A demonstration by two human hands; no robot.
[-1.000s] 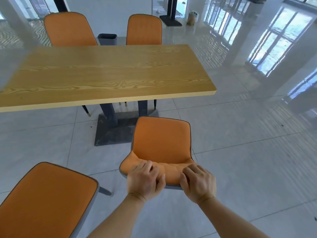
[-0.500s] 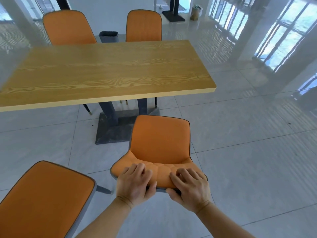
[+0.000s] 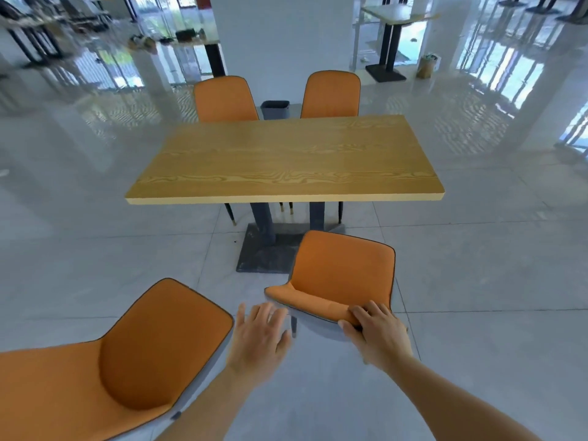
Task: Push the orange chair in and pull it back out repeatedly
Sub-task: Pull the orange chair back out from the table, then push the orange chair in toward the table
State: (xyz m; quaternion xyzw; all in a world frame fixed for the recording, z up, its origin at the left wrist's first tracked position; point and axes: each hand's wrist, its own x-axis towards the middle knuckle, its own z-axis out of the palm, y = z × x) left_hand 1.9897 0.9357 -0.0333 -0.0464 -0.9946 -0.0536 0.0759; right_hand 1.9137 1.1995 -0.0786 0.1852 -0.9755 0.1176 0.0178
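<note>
My right hand gripped the back edge of the orange chair, fingers curled over it. My left hand hovered just beside it, spread wide and holding nothing. The chair stood on the floor, clear of the desk.

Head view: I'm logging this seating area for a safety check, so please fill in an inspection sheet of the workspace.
Surface: wooden table on a dark pedestal base; glossy grey tile floor.
Job's things: orange chair, standing out from the table, angled.
Clutter: dark bin beyond the table, between the far-left chair and far-right chair.
Hands: right hand grips the backrest's right end; left hand open, fingers spread, blurred, by the backrest's left end, contact unclear.
Cables: nothing seen.
Surroundings: second orange chair at near left; background table, blurred.
</note>
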